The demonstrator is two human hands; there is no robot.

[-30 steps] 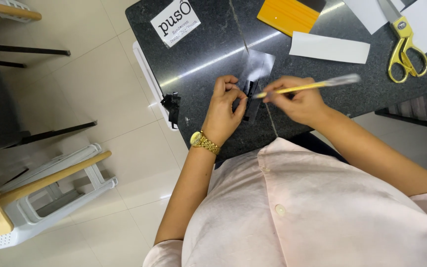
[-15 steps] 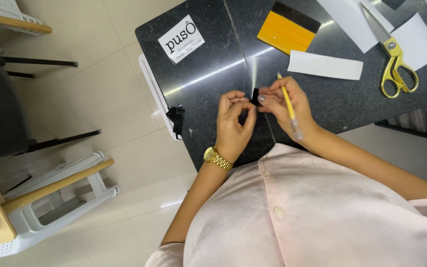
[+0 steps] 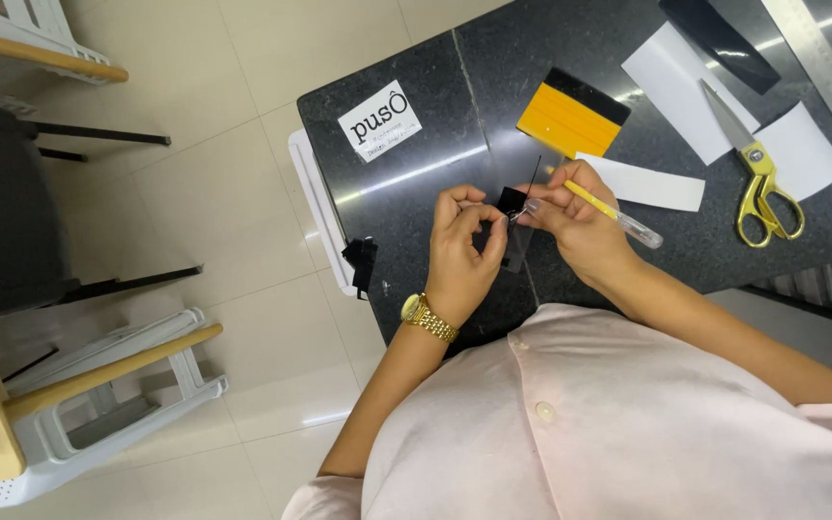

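My left hand [image 3: 462,252], with a gold watch on the wrist, pinches a small black piece of film [image 3: 511,200] above the dark stone table [image 3: 416,202]. My right hand [image 3: 573,220] grips a yellow craft knife with a clear cap [image 3: 616,216], its fingertips meeting the left hand's at the black piece. A thin clear strip [image 3: 517,248] hangs below the fingers. Both hands are close together at the table's near edge.
A yellow squeegee with a black edge [image 3: 571,115], white paper strips [image 3: 642,182], gold-handled scissors [image 3: 761,175], a metal ruler [image 3: 825,65] and a white printed card [image 3: 379,120] lie on the table. Black scraps [image 3: 361,260] hang at the table's left side. Chairs and a stool stand on the tiled floor at left.
The knife in my right hand has swung from pointing right to lying across the hand. Both hands have stayed together on the black piece. The camera view has shifted so more of the table shows.
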